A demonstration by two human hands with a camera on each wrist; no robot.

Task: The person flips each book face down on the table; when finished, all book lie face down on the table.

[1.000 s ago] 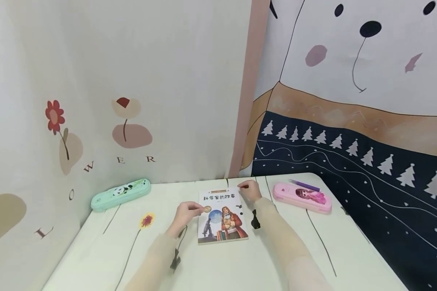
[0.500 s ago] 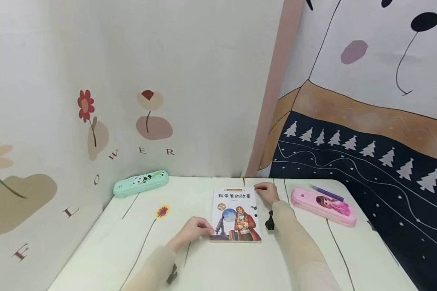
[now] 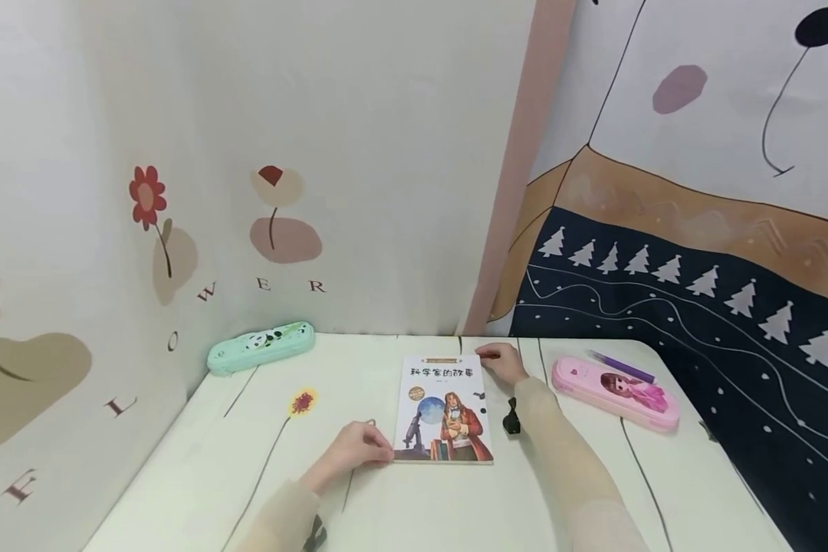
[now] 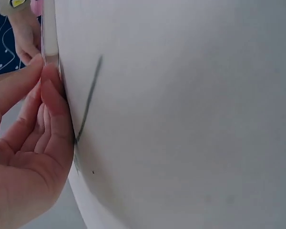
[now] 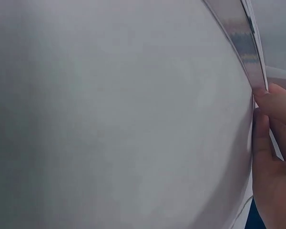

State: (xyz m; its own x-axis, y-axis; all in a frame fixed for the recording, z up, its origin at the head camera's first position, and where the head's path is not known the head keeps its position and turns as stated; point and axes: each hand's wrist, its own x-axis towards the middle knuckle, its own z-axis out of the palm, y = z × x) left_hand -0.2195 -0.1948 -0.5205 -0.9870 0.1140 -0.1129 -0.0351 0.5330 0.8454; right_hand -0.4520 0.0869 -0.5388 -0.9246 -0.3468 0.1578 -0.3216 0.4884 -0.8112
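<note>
A paperback book [image 3: 448, 391] with a white illustrated cover and Chinese title lies face up on the table, its lower edge towards me. My left hand [image 3: 352, 452] pinches its lower left corner; in the left wrist view, thumb and bent fingers [image 4: 57, 107] meet at the end of the book's edge [image 4: 49, 28]. At the upper right corner is my right hand [image 3: 504, 364]. Its thumb lies on the cover side in the right wrist view, its fingers [image 5: 261, 133] low against the page edge [image 5: 248, 52], pinching that corner.
A mint green pencil case [image 3: 261, 349] with pandas lies at the back left. To the right are a pink pencil case [image 3: 614, 391] and, just behind it, a purple pen [image 3: 624, 368]. Patterned curtains [image 3: 386, 169] stand behind the table [image 3: 400, 506]. Small black items [image 3: 511, 418] hang at the wrists.
My left hand has slid down the book's left edge, from about mid-height to the lower corner. My right hand stays at the upper right corner. The head view has swung left.
</note>
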